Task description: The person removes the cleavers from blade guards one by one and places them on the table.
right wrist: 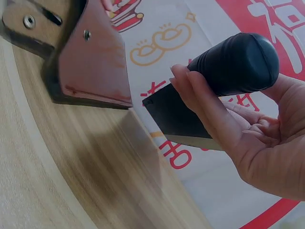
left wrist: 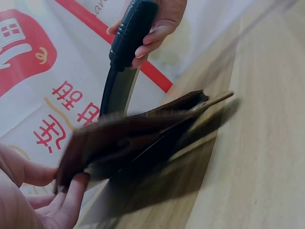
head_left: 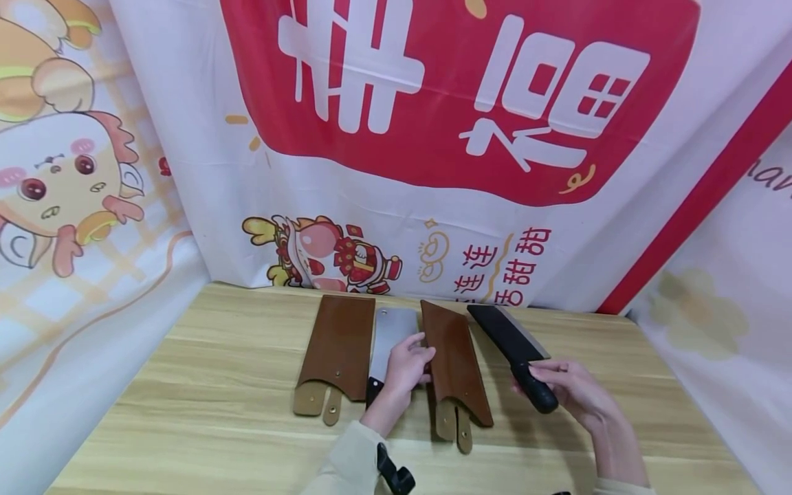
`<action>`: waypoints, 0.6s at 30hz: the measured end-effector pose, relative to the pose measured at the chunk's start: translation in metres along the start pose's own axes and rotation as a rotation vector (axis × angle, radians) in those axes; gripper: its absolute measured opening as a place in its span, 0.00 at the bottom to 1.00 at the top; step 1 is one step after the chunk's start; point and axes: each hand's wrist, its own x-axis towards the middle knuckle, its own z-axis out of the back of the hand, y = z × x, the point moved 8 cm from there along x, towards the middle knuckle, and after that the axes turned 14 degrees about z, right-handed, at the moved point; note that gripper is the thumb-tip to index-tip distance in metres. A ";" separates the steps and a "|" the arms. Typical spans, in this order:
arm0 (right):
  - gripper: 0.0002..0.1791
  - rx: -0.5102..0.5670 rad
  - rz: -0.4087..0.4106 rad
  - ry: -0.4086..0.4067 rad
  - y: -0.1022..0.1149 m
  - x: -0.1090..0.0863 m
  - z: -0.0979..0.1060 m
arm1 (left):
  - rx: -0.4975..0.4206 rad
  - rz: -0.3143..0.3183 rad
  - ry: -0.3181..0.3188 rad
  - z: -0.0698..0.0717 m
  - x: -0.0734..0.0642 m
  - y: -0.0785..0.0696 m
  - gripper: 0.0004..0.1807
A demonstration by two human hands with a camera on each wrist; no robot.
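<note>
My left hand pinches the left edge of a brown leather knife sheath. In the left wrist view, thumb and fingers lie on either side of that edge, and the sheath is tilted up off the table. My right hand holds a kitchen knife by its black handle, just right of the sheath. Its broad blade is dark with a paler edge and points away from me. A silver cleaver lies left of the held sheath; my left hand and forearm partly hide it.
A second brown sheath lies flat on the wooden table, left of the cleaver, its strap ends toward me. A printed white and red cloth hangs behind the table's far edge, with more cloth along both sides.
</note>
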 end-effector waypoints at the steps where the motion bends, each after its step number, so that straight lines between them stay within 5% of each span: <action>1: 0.14 -0.001 -0.002 -0.004 0.000 0.000 0.001 | 0.016 -0.004 0.004 -0.001 0.000 -0.001 0.28; 10: 0.14 -0.065 -0.014 0.014 -0.005 -0.002 0.009 | 0.120 -0.053 0.008 -0.006 0.002 -0.004 0.34; 18: 0.15 -0.298 -0.090 0.039 -0.022 0.005 0.007 | 0.232 -0.065 -0.010 -0.001 0.005 -0.006 0.32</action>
